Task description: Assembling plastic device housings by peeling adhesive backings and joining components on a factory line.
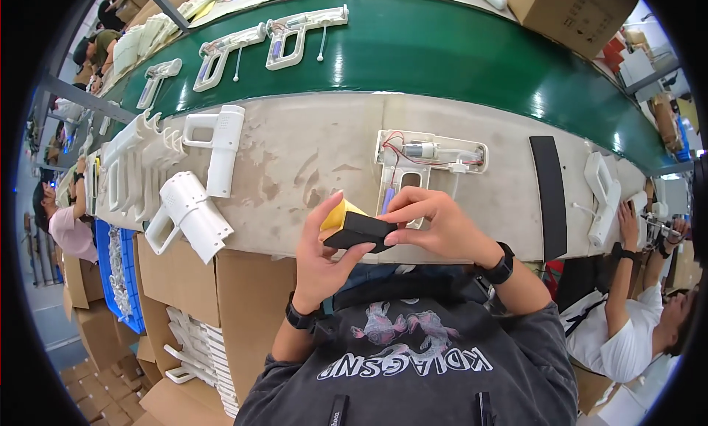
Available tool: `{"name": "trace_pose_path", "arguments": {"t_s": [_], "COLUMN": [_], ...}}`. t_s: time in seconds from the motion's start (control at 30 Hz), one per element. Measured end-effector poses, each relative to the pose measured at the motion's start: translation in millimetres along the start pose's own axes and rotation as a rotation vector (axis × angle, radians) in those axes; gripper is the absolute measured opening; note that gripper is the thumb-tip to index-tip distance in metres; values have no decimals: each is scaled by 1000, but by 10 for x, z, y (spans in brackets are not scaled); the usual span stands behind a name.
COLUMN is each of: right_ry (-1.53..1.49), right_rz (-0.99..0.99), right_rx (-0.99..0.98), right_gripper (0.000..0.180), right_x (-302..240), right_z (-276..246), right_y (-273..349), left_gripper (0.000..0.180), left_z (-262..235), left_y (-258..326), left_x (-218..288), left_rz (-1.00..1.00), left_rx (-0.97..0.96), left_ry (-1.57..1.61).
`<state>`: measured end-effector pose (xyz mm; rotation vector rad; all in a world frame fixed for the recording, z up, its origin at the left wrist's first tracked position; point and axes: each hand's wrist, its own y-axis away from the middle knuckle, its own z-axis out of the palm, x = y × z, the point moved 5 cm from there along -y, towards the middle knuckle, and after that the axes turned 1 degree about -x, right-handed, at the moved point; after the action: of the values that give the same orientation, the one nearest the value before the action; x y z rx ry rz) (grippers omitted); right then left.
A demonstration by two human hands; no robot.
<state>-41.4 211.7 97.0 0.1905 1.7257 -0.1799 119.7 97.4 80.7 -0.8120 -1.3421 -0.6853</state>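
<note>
In front of my chest, my left hand grips a black foam piece between thumb and fingers. A yellow backing sheet stands off its upper left side. My right hand pinches the right end of the same foam piece with thumb and forefinger; the exact pinch point is partly hidden. Just beyond my right hand lies an open white gun-shaped housing with a motor, red wires and a purple part inside. A long black foam strip lies on the table to its right.
White shell halves and a stack of shells lie left. Beyond runs a green conveyor belt carrying several open housings. Cartons and a blue crate stand lower left. A co-worker sits right, near another housing.
</note>
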Motion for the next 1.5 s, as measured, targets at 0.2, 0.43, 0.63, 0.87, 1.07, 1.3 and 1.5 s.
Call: {"name": "trace_pose_path", "arguments": {"t_s": [0.2, 0.43, 0.63, 0.87, 1.07, 1.3, 1.5], "right_ry": [-154, 799, 1001, 926, 683, 342, -50], "right_rz": [24, -180, -238, -150, -244, -221, 56], "right_rx": [-12, 354, 252, 230, 305, 181, -41], "right_gripper": [29, 25, 26, 30, 37, 39, 26], "right_x": [101, 342, 450, 490, -60, 111, 284], "right_z": [32, -846, -804, -798, -368, 67, 94], "right_y": [-14, -326, -405, -424, -213, -174, -103], "left_gripper": [79, 64, 41, 31, 27, 20, 20], "left_z": [-65, -318, -378, -279, -62, 56, -101], "left_y": [78, 28, 53, -4, -113, -67, 151], "left_x": [-67, -93, -280, -382, -368, -295, -334], "left_rz": [-85, -113, -178, -245, -260, -239, -187], "left_rx": [-32, 257, 315, 283, 257, 186, -133], "left_ry": [207, 157, 175, 245, 246, 212, -142]}}
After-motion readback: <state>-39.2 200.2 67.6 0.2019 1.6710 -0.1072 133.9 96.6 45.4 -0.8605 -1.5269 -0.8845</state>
